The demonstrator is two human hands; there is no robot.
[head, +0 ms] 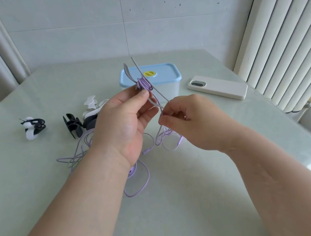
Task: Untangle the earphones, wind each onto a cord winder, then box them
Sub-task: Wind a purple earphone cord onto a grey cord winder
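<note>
My left hand (128, 118) holds a grey cord winder (139, 75) above the table, thumb and fingers pinching its middle, where several turns of purple earphone cord (143, 84) are wrapped. My right hand (187, 119) pinches the purple cord just below the winder. The rest of the purple earphone cord (137, 190) lies in loose loops on the table under both hands, with a plug end (180, 140) near my right hand. A box with a blue lid (164, 73) stands shut behind the winder.
At the left lies a white winder wound with black cord (32, 126). A black winder (73, 123) and a white winder (91, 105) lie beside my left hand. A white phone (218, 87) lies at the right. Vertical blinds (282, 22) hang past the table's right edge.
</note>
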